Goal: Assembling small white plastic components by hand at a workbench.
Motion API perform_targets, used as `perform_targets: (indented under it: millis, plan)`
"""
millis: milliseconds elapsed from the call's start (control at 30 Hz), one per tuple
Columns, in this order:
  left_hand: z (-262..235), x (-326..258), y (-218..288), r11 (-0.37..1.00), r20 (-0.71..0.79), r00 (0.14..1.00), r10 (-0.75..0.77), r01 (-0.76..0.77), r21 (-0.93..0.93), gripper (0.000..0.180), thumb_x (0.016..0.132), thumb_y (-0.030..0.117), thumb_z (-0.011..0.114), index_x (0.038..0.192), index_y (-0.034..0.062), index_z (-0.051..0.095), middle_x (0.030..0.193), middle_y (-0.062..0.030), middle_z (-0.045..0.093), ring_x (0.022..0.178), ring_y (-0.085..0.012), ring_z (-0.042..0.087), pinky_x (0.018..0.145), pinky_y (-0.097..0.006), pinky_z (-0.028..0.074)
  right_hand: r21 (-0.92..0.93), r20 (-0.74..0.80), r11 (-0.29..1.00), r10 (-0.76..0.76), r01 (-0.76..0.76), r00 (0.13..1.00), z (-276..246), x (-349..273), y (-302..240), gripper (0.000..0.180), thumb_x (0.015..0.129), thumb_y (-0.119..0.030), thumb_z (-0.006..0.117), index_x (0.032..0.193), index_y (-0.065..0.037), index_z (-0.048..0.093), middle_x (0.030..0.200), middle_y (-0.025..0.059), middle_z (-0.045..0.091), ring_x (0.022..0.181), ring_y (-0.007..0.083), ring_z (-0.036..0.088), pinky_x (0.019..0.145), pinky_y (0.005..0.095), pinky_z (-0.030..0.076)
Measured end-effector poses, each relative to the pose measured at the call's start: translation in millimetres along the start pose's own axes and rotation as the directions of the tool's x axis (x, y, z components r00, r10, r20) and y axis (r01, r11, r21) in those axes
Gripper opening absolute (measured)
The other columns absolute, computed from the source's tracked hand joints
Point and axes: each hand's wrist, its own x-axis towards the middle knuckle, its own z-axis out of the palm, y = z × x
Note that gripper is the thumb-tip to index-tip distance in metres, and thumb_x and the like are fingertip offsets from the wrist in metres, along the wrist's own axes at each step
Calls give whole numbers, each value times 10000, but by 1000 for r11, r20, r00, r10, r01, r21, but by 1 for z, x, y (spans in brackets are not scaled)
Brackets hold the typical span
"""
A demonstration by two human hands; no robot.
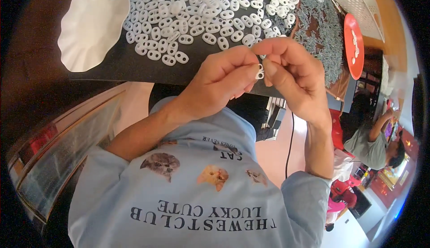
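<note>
Inwardly angled, left hand (214,83) pinches beside right hand (299,79).

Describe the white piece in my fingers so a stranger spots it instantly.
At the near edge of the dark table, the left hand and right hand meet. Between them is the small white piece, held up, unlike the loose pieces beyond.

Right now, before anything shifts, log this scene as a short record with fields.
Left hand: the left hand pinches a small white holed piece between thumb and fingers
Right hand: the right hand has its thumb tip close by that piece; whether it grips anything is unclear
Beyond hands: loose white oval pieces, spread on a dark tabletop
Far left: cream wavy-edged dish
Right side: heap of small grey parts; red plate bearing a few white bits
</note>
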Motion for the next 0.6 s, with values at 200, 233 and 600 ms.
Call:
perform_targets:
  millis: [200,233,600]
  plan:
    - [0,0,2,1000,-7,1000,14,-14,2,157,952,147,438,889,26,516,676,-5,468,540,-51,387,464,-191,317,47,-79,998,-42,46,996,13,2,3,291,900,-14,491,1185,44,482,756,-22,493,665,39,437,595,168,342]
    - [0,0,1,999,-9,1000,11,-11,37,165,953,156,436,880,30,513,671,-2,466,537,-48,381,463,-191,314,48,-77,998,-41,45,996,13,2,3,291,900,-14,491,1185,44,482,756,-22,493,665,39,437,595,168,342]
    - [-2,-1,3,1000,-65,998,1,-2,-5,185,932,173,490,802,48,527,648,25,484,558,-23,390,478,-186,305,308,-76,950,80,-53,994,14,-2,-4,333,927,-74,498,1229,42,423,767,13,524,596,42,427,528,159,310]
